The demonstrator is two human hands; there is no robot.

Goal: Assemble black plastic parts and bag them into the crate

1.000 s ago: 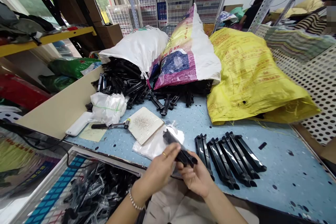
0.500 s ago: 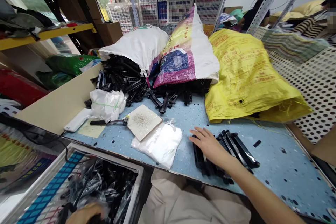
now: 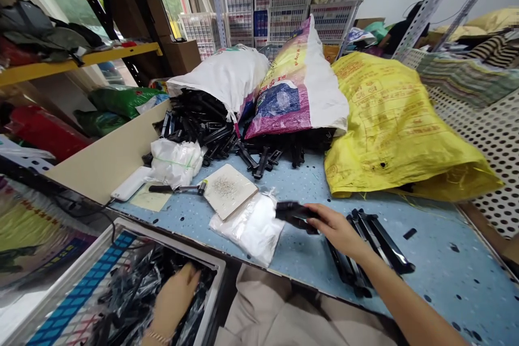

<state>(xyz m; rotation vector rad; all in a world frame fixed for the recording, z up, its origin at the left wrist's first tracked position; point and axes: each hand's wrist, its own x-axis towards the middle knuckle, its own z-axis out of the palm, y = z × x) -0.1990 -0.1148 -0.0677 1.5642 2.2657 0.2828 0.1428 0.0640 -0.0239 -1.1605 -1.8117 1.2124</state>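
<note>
My right hand [image 3: 334, 227] is closed around black plastic parts [image 3: 295, 215], long and narrow, held above the table beside a clear plastic bag of white material [image 3: 255, 227]. Under that forearm lie more of the black plastic parts [image 3: 379, 240], side by side on the blue tabletop. Down at the lower left, my left hand [image 3: 174, 297] reaches into a white crate [image 3: 221, 281] full of black pieces in clear plastic wrapping [image 3: 138, 275]. Its fingers are curled together and point into the pile; their tips are hidden, so anything between them cannot be made out.
A pale square board [image 3: 227, 189] with small specks lies near a black-handled tool [image 3: 178, 189] and a white device [image 3: 132, 184]. White sacks [image 3: 227, 70] and a yellow sack [image 3: 389, 130] line the back, with black parts [image 3: 214, 130] spilling out. Perforated white panels stand at right.
My right hand has lifted black plastic parts off the row and carried them left. My left hand has moved up and right within the crate. The view has shifted slightly.
</note>
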